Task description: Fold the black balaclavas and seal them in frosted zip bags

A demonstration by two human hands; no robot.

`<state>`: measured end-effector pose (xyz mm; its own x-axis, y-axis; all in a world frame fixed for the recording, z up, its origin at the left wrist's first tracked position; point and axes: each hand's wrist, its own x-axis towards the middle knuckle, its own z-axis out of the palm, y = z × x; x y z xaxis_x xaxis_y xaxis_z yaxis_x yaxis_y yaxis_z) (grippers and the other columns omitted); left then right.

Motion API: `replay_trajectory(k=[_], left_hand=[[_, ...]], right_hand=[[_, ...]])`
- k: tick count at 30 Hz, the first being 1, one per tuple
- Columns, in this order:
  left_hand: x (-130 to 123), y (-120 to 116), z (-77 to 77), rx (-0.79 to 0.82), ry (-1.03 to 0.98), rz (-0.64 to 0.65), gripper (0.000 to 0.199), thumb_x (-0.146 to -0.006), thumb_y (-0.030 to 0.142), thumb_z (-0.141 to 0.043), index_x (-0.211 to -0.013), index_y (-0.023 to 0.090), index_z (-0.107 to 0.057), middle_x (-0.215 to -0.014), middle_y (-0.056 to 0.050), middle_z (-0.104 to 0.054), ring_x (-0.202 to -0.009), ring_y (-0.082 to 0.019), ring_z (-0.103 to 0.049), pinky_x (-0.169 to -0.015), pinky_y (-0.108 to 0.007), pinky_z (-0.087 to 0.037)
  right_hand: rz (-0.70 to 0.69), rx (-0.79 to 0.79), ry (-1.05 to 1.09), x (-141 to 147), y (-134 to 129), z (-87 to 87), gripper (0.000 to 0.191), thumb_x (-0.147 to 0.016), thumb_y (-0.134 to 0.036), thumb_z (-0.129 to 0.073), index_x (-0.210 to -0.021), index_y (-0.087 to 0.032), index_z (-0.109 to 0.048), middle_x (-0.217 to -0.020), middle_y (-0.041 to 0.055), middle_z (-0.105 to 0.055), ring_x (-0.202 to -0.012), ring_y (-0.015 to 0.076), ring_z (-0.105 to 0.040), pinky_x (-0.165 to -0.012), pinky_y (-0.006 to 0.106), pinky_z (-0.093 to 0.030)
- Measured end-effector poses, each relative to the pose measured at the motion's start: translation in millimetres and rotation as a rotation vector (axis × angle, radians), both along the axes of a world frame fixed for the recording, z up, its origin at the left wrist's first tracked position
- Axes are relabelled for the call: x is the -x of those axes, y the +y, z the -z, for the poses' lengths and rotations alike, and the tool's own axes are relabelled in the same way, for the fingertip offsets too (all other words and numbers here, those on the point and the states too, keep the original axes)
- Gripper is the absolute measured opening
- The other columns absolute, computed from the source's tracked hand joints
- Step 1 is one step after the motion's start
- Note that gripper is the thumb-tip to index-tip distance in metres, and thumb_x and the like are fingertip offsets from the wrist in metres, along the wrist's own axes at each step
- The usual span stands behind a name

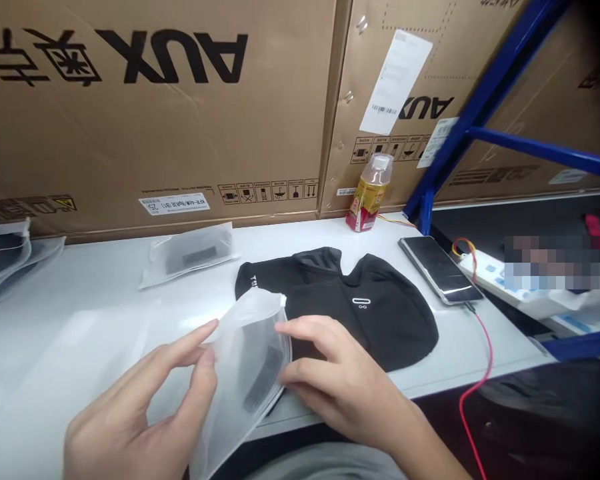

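Frosted bag with a dark item inside, held up between both hands at the near edge of the table: bag handling in hand. Left hand: fingers spread, thumb and fingertips on the left edge. Right hand: fingers close together, pinching the right edge. Black cloth just beyond, at 12 o'clock; second bag at 11 o'clock; phone at 1 o'clock.

Both hands are raised in front of the body, palms facing each other. The left hand sits low at the left, its index finger stretched out and its thumb upright. The right hand curves in from the right, fingers bent and close together (its bare forearm runs off the bottom edge).
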<state>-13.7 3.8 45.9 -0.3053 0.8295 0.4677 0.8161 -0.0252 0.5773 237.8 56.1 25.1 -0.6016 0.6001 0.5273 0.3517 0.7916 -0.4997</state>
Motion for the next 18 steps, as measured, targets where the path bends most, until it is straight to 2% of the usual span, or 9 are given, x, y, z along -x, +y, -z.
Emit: replay_trajectory(k=[2, 4, 6, 8, 10, 12, 15, 18], left_hand=[[-10.3, 6.8, -1.1, -0.025, 0.043, 0.074, 0.026, -0.095, 0.049, -0.067, -0.110, 0.032, -0.080, -0.110, 0.001, -0.081, -0.096, -0.024, -0.077, -0.089, -0.037, -0.059], [-20.4, 12.4, -1.4, -0.035, 0.058, 0.160, 0.022, -0.097, 0.044, -0.065, -0.108, 0.032, -0.080, -0.104, 0.002, -0.082, -0.089, -0.021, -0.077, -0.081, -0.033, -0.059], [-27.3, 16.0, -0.8, -0.041, 0.053, 0.196, 0.019, -0.097, 0.041, -0.064, -0.108, 0.034, -0.079, -0.100, 0.004, -0.081, -0.086, -0.019, -0.077, -0.076, -0.031, -0.058], [-30.5, 17.9, 0.4, -0.061, 0.049, 0.186, 0.018, -0.098, 0.039, -0.063, -0.107, 0.034, -0.078, -0.099, 0.005, -0.081, -0.085, -0.018, -0.076, -0.076, -0.030, -0.056], [-31.3, 18.8, 1.7, -0.089, 0.069, 0.167, 0.017, -0.099, 0.037, -0.063, -0.107, 0.033, -0.078, -0.098, 0.004, -0.080, -0.085, -0.018, -0.076, -0.077, -0.031, -0.055], [-31.3, 19.7, 3.4, -0.122, 0.102, 0.162, 0.017, -0.099, 0.035, -0.063, -0.108, 0.032, -0.077, -0.097, 0.003, -0.080, -0.084, -0.018, -0.075, -0.077, -0.032, -0.054], [-31.7, 21.1, 7.5, -0.127, 0.137, 0.176, 0.018, -0.099, 0.031, -0.062, -0.110, 0.030, -0.077, -0.093, 0.003, -0.079, -0.081, -0.017, -0.074, -0.077, -0.031, -0.054], [-32.1, 22.4, 12.6, -0.097, 0.117, 0.193, 0.017, -0.100, 0.029, -0.062, -0.111, 0.029, -0.076, -0.094, 0.003, -0.078, -0.084, -0.016, -0.074, -0.080, -0.030, -0.055]], right_hand=[[0.103, 0.057, 0.034, -5.8, 2.2, -2.8, 0.038, -0.103, -0.031, -0.064, -0.140, -0.027, -0.059, -0.162, 0.0112, -0.045, -0.144, 0.0260, -0.049, -0.113, 0.043, -0.050], [0.364, 0.115, 0.010, -9.2, 7.9, -3.0, 0.052, -0.103, -0.042, -0.062, -0.151, -0.026, -0.050, -0.160, 0.0151, -0.045, -0.143, 0.0317, -0.048, -0.112, 0.051, -0.050], [0.691, 0.158, -0.098, -10.7, 16.4, -0.2, 0.050, -0.103, -0.051, -0.058, -0.142, -0.020, -0.058, -0.148, 0.0197, -0.053, -0.137, 0.0395, -0.051, -0.108, 0.061, -0.049], [0.880, 0.186, -0.244, -11.2, 24.6, 2.6, 0.050, -0.102, -0.058, -0.054, -0.125, -0.016, -0.068, -0.140, 0.0233, -0.058, -0.133, 0.0465, -0.050, -0.104, 0.068, -0.047], [0.889, 0.212, -0.329, -10.9, 28.9, 1.9, 0.049, -0.101, -0.061, -0.055, -0.115, -0.016, -0.070, -0.140, 0.0232, -0.058, -0.133, 0.0487, -0.050, -0.102, 0.069, -0.046], [0.828, 0.277, -0.294, -9.0, 27.4, -3.5, 0.043, -0.100, -0.060, -0.058, -0.114, -0.021, -0.067, -0.134, 0.0187, -0.063, -0.127, 0.0438, -0.055, -0.101, 0.063, -0.049], [0.705, 0.497, -0.150, -2.3, 17.2, -14.7, 0.047, -0.092, -0.060, -0.068, -0.123, -0.027, -0.056, -0.120, 0.0113, -0.070, -0.113, 0.0358, -0.068, -0.089, 0.048, -0.057], [0.633, 0.642, -0.043, 2.5, 9.0, -20.7, 0.060, -0.086, -0.052, -0.077, -0.134, -0.031, -0.047, -0.129, 0.0104, -0.069, -0.118, 0.0358, -0.070, -0.087, 0.044, -0.058]])
